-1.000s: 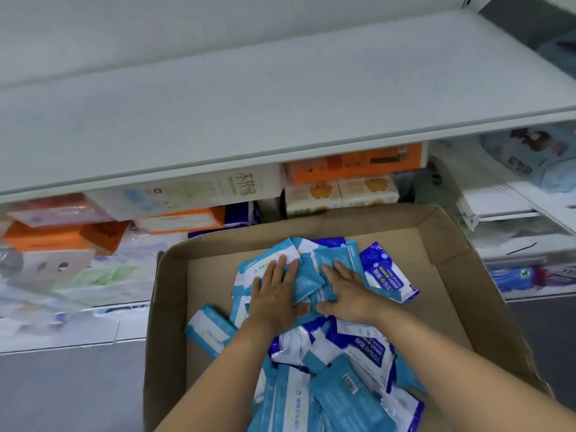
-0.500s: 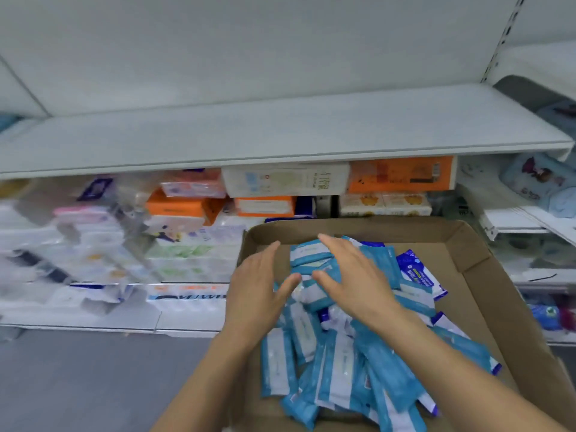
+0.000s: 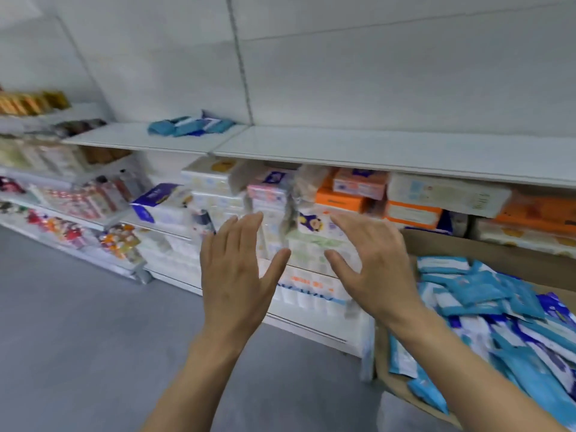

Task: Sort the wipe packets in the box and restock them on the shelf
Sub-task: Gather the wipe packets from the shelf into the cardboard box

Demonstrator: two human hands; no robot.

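Two empty spread hands, left hand (image 3: 237, 272), right hand (image 3: 371, 260), wipe packets (image 3: 486, 294) in box (image 3: 467, 247) at right

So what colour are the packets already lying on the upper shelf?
Mostly teal-blue, some with white and dark-blue panels; the packets are blurred, seen in the head view.

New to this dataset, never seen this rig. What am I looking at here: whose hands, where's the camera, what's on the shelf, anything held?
There is no robot. A person wears one wide-angle camera on the head, looking forward and down, so the arms enter from the bottom. The left hand and the right hand are both raised with fingers spread, and hold nothing. At the right stands a cardboard box full of blue and white wipe packets. On the white shelf lies a small pile of the same kind of packets. Below it are shelves of boxed and wrapped goods, blurred by motion.
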